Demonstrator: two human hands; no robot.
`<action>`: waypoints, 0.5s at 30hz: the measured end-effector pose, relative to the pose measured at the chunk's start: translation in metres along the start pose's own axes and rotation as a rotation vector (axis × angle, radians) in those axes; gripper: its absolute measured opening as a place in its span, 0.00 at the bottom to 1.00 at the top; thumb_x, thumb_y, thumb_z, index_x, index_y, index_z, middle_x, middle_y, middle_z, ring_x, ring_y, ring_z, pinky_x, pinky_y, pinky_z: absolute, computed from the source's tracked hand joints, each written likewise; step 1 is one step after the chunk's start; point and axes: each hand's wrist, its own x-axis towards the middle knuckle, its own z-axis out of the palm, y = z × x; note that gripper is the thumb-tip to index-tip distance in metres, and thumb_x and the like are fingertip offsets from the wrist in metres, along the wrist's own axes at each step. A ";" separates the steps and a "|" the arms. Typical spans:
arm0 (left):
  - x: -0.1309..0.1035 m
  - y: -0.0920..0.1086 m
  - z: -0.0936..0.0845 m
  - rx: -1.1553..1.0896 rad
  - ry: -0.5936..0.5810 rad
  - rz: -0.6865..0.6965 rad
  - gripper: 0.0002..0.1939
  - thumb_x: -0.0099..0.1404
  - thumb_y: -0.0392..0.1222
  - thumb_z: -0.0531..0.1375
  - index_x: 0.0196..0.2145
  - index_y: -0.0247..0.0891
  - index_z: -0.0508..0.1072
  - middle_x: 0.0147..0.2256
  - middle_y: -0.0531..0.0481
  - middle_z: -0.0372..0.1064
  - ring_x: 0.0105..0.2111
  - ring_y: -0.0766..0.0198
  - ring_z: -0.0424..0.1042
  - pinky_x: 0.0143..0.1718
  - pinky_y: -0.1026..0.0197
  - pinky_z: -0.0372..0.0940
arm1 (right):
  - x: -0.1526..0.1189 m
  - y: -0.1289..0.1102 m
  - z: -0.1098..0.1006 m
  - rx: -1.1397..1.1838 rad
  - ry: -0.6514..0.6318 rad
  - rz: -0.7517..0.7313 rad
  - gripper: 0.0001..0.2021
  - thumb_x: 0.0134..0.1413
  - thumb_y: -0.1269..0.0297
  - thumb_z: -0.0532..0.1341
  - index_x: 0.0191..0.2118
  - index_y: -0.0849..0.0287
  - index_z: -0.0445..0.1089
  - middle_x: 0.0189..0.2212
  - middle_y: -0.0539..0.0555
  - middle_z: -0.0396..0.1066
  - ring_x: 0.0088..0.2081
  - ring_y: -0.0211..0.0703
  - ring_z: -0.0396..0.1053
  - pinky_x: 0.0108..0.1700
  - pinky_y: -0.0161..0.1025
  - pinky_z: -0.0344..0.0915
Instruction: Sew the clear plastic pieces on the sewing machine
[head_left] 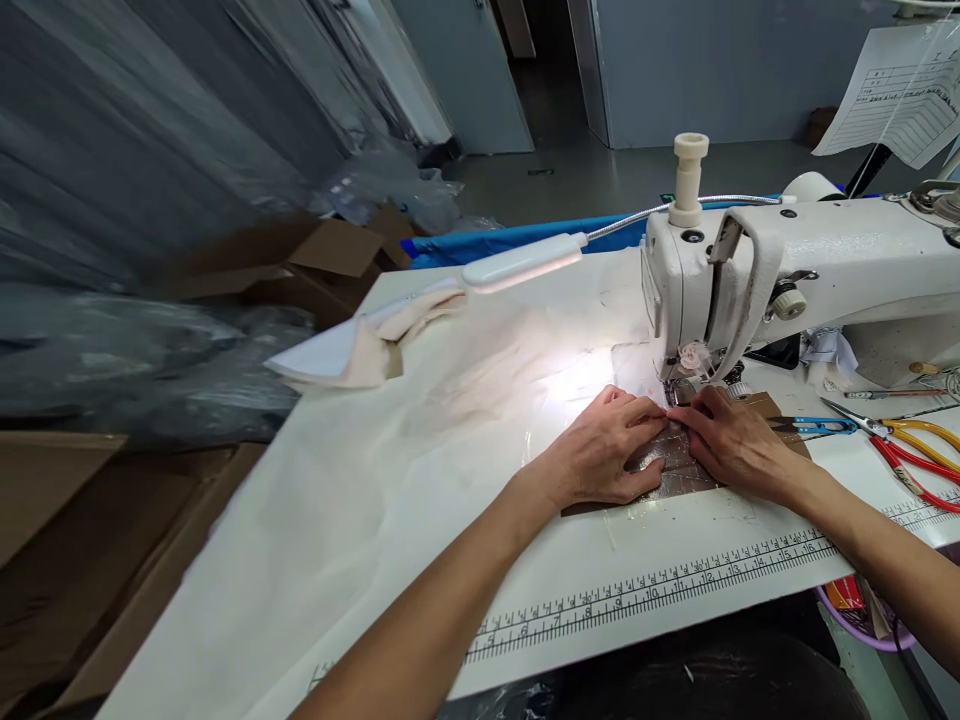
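My left hand (611, 450) rests on the sewing table just in front of the presser foot (679, 392), fingertips pinched together. Coming from the other side, my right hand (731, 440) also has its fingertips closed, almost touching the left ones. What lies between the fingers is too small and hidden to make out. Beneath both hands is a brown, shiny, tape-covered plate (686, 480). The white sewing machine (847, 255) stands over them, its needle area partly hidden by a pale ruffled piece (694, 357) on the head.
A lamp (525, 263) lights the white table (360, 520). Beige cloth (367, 355) lies at the far left edge. Blue thread snips (817, 426), yellow-handled scissors (919, 432) and red-handled scissors (911, 470) lie right. A printed ruler (645, 597) runs along the front; cardboard boxes (127, 540) stand left.
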 end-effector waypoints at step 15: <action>0.004 0.001 0.004 0.117 -0.044 -0.088 0.17 0.65 0.46 0.54 0.46 0.34 0.72 0.44 0.41 0.68 0.36 0.57 0.68 0.42 0.49 0.62 | 0.000 0.000 -0.003 0.100 -0.002 0.023 0.18 0.63 0.70 0.47 0.51 0.60 0.70 0.42 0.63 0.69 0.38 0.49 0.67 0.39 0.49 0.70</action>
